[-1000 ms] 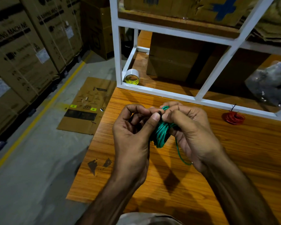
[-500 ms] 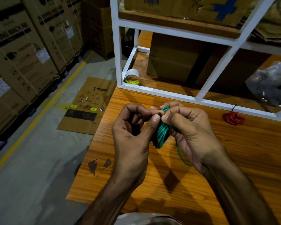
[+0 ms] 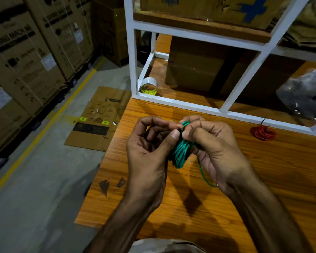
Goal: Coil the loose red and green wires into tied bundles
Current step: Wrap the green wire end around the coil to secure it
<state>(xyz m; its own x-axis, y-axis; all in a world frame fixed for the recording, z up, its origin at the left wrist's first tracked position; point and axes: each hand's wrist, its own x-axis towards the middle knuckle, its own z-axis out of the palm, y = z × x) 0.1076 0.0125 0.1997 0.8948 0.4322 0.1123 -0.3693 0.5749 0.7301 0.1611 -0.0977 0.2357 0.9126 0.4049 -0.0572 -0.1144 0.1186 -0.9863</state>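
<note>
Head view, the only one supplied.

Progress: the red wire (image 3: 263,132) lies on the wooden table (image 3: 290,179) as a compact coil, well to your right, close to the white shelf frame (image 3: 179,104). A short dark tail sticks up from it, and I judge that to be a tie, so that bundle looks finished. The green wire (image 3: 181,154) is wound into a coil and held above the table between your hands. One loose green end hangs from it and curves down past your right palm, its bare tip showing.

Grip: your left hand (image 3: 150,152) has its thumb and curled fingers pinched at the top of the green coil. Your right hand (image 3: 215,150) has its fingers curled round the same spot from the other side, clamped on the coil. A small dark piece sits between your thumbs. I cannot tell whether it is a tie or shadow.

Remaining, as I judge it: secure the green coil and set it down. The winding itself appears done.

Containers: the lower shelf bay holds a roll of tape (image 3: 148,87) in its left corner, a closed cardboard box (image 3: 195,70) behind it, and a clear plastic bag (image 3: 305,94) of dark contents at the right. I cannot make out what is in the bag. The upper shelf carries another cardboard carton (image 3: 199,6). Large stacked cartons (image 3: 26,57) stand along the floor to the left, all closed.
</note>
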